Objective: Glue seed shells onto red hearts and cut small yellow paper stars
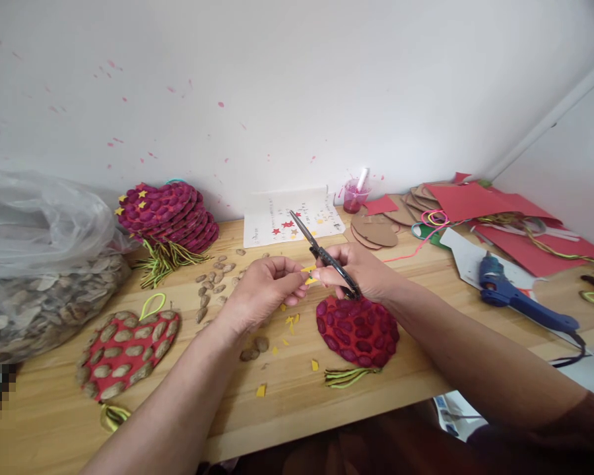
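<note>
My left hand (pixel 270 287) pinches a small piece of yellow paper (pixel 307 270) above the table. My right hand (pixel 359 267) touches the same piece with its fingertips and holds black scissors (pixel 321 254), blades pointing away to the upper left. Just below the right hand lies a red round ornament (pixel 359 333) covered in dark magenta shells, with a yellow-green tassel (pixel 349 377). Yellow paper scraps (pixel 292 320) are scattered under the hands. At the left, a red heart (pixel 123 353) bears unpainted peanut shells and a green loop.
A clear bag of peanut shells (pixel 39 290) stands left, beside stacked magenta ornaments (pixel 173 214). Behind are a white sheet with stars (pixel 262 221) and a cup of pink paint (pixel 355 196). Cardboard discs (pixel 376 231), red paper (pixel 475 201) and a blue glue gun (pixel 519 300) lie right.
</note>
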A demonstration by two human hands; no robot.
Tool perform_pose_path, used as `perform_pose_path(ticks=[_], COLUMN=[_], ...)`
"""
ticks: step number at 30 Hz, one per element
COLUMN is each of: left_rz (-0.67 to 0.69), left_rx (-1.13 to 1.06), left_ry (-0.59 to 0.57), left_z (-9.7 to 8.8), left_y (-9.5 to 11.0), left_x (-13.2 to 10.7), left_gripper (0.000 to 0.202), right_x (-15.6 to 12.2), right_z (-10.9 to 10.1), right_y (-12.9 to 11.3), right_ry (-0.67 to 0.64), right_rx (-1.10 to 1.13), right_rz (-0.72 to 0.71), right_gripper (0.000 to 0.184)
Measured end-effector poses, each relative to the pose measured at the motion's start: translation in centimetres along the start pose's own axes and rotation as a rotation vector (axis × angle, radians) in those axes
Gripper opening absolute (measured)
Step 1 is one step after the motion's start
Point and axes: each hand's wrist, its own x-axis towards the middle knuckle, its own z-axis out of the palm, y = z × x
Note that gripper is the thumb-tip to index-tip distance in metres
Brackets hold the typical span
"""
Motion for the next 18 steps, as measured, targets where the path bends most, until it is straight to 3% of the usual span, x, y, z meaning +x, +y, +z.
perform_pose_path(ticks=[18], left_rz=[0.034], left_rx=[-0.069], left_ry=[0.051], left_z=[0.22], left_y=[-0.16], left_x=[0.18], left_gripper=[0.029], right_x=[0.17], right_z=[-0.34], right_y=[0.12], right_ry=[-0.015], right_rx=[0.048], right_rz=[0.005], right_gripper=[0.020])
